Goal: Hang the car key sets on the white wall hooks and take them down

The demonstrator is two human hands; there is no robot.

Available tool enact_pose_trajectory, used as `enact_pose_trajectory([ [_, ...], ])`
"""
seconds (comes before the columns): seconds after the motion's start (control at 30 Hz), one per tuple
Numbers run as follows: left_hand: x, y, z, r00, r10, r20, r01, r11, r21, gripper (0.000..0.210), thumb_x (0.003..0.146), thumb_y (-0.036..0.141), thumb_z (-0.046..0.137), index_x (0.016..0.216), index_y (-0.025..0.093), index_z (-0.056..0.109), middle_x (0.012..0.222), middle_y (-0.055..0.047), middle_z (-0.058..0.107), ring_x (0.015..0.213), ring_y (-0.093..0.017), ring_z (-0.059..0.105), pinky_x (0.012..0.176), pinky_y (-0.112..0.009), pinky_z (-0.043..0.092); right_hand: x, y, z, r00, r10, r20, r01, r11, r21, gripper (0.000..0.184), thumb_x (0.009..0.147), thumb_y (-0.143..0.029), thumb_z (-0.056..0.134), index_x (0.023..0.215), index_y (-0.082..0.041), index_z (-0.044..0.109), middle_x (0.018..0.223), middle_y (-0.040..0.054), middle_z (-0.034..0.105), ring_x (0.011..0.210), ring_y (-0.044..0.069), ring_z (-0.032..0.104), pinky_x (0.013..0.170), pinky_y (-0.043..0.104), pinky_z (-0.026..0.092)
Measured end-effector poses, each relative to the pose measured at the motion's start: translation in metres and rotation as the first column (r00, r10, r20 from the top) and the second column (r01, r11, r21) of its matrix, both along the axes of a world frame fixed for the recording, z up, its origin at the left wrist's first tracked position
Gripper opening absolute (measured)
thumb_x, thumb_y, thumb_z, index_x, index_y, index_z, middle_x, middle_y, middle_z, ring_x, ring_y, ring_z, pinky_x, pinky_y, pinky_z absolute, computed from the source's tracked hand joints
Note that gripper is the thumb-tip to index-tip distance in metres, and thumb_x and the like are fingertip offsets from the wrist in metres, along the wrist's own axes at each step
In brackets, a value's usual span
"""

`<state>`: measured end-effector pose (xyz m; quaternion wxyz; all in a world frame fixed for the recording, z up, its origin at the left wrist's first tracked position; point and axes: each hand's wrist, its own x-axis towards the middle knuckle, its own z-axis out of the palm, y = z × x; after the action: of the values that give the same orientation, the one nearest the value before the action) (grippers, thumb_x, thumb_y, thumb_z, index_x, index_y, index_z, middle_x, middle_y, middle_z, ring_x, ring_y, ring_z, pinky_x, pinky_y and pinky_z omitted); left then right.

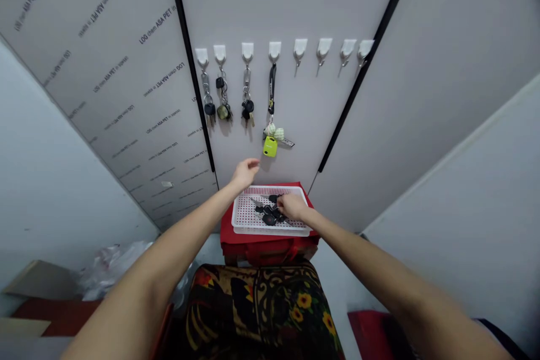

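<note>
My right hand (292, 206) reaches into a white perforated plastic basket (240, 229), its fingers closed on a bunch of keys (270, 215) with dark heads. The exact grip is partly hidden by the hand. My left hand (246, 173) hovers over the basket's far left edge with fingers loosely bent and nothing visible in them. Just above it to the right hangs a key bunch with a lime-green square tag (270, 147) and a black strap, on a white hook (274, 50). Three more key bunches (247, 107) hang on hooks to its left.
Several bare white hooks (324, 48) continue the row to the right on the grey panel (287, 5). The basket rests on a red box (228, 239). My patterned clothing (261, 304) fills the bottom middle. Clear plastic bags (113, 267) lie at the lower left.
</note>
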<state>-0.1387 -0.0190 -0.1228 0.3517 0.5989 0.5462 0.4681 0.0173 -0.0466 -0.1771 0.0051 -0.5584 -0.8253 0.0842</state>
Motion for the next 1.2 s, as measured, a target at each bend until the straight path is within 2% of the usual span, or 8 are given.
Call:
enact_pose_trajectory([
  [0.13, -0.002, -0.011, -0.019, 0.999, -0.042, 0.021, 0.043, 0.997, -0.062, 0.021, 0.058, 0.006, 0.047, 0.077, 0.013, 0.056, 0.080, -0.005, 0.058, 0.073, -0.010, 0.051, 0.074, -0.024, 0.037, 0.004, 0.003, 0.014, 0.989, 0.012, -0.145, -0.013, 1.000, -0.002, 0.012, 0.060, -0.016, 0.042, 0.057, -0.015, 0.054, 0.056, 0.0008, 0.056, 0.054, 0.009, 0.048, 0.051, 0.017, 0.033],
  [0.23, 0.006, -0.022, -0.028, 0.983, -0.173, 0.060, 0.179, 0.978, -0.106, 0.024, 0.056, 0.006, 0.049, 0.078, 0.013, 0.055, 0.080, -0.005, 0.058, 0.073, -0.011, 0.051, 0.072, -0.024, 0.038, 0.007, 0.004, 0.034, 0.942, -0.026, -0.334, 0.001, 0.997, -0.075, 0.009, 0.060, -0.018, 0.043, 0.057, -0.015, 0.052, 0.048, -0.0020, 0.052, 0.046, 0.006, 0.046, 0.046, 0.016, 0.033],
  [0.37, 0.022, -0.033, -0.029, 0.891, -0.417, 0.181, 0.439, 0.893, -0.103, 0.039, 0.045, 0.004, 0.058, 0.083, 0.012, 0.053, 0.080, -0.003, 0.058, 0.071, -0.010, 0.050, 0.070, -0.023, 0.037, 0.008, 0.002, 0.068, 0.789, -0.152, -0.595, 0.028, 0.977, -0.213, 0.006, 0.060, -0.019, 0.045, 0.057, -0.014, 0.048, 0.042, -0.0043, 0.048, 0.039, 0.005, 0.044, 0.041, 0.016, 0.035],
  [0.43, 0.031, -0.033, -0.023, 0.857, -0.450, 0.250, 0.480, 0.875, -0.069, 0.034, 0.046, 0.007, 0.058, 0.080, 0.012, 0.054, 0.074, -0.001, 0.058, 0.066, -0.008, 0.050, 0.066, -0.021, 0.038, 0.009, 0.003, 0.087, 0.681, -0.211, -0.702, 0.040, 0.967, -0.252, 0.006, 0.059, -0.019, 0.048, 0.057, -0.014, 0.047, 0.042, -0.0043, 0.048, 0.040, 0.005, 0.045, 0.042, 0.016, 0.037],
  [0.57, 0.049, -0.020, 0.013, 0.888, -0.325, 0.325, 0.355, 0.934, -0.037, 0.015, 0.058, 0.018, 0.049, 0.069, 0.010, 0.055, 0.053, 0.002, 0.051, 0.047, -0.003, 0.043, 0.048, -0.015, 0.034, 0.014, 0.013, 0.132, 0.478, -0.237, -0.846, 0.072, 0.970, -0.231, 0.005, 0.059, -0.017, 0.050, 0.058, -0.013, 0.048, 0.042, -0.0034, 0.050, 0.041, 0.006, 0.047, 0.046, 0.019, 0.041],
  [0.8, 0.078, 0.017, 0.114, 0.863, -0.267, 0.428, 0.259, 0.963, 0.078, 0.010, 0.063, 0.016, 0.044, 0.062, 0.011, 0.052, 0.044, 0.005, 0.041, 0.039, -0.001, 0.038, 0.041, -0.013, 0.031, 0.021, 0.050, 0.218, 0.248, -0.080, -0.965, 0.303, 0.953, -0.001, 0.006, 0.062, -0.016, 0.046, 0.057, -0.013, 0.047, 0.047, -0.0016, 0.050, 0.042, 0.005, 0.047, 0.045, 0.019, 0.042],
  [0.97, 0.086, 0.035, 0.154, 0.879, -0.174, 0.445, 0.124, 0.982, 0.139, 0.014, 0.064, 0.010, 0.040, 0.068, 0.011, 0.053, 0.048, 0.004, 0.044, 0.039, -0.001, 0.035, 0.041, -0.013, 0.030, 0.011, 0.078, 0.253, 0.271, -0.001, -0.963, 0.451, 0.884, 0.126, 0.007, 0.061, -0.017, 0.045, 0.058, -0.012, 0.049, 0.055, 0.0025, 0.055, 0.045, 0.007, 0.049, 0.045, 0.019, 0.042],
  [1.2, 0.078, 0.042, 0.159, 0.902, -0.079, 0.424, 0.072, 0.997, 0.034, 0.031, 0.064, 0.010, 0.042, 0.094, 0.011, 0.046, 0.071, -0.003, 0.054, 0.048, -0.003, 0.046, 0.043, -0.014, 0.033, 0.005, 0.117, 0.259, 0.516, -0.080, -0.853, 0.622, 0.720, 0.309, 0.013, 0.060, -0.020, 0.045, 0.062, -0.012, 0.056, 0.058, 0.0054, 0.058, 0.059, 0.013, 0.054, 0.054, 0.022, 0.042],
])
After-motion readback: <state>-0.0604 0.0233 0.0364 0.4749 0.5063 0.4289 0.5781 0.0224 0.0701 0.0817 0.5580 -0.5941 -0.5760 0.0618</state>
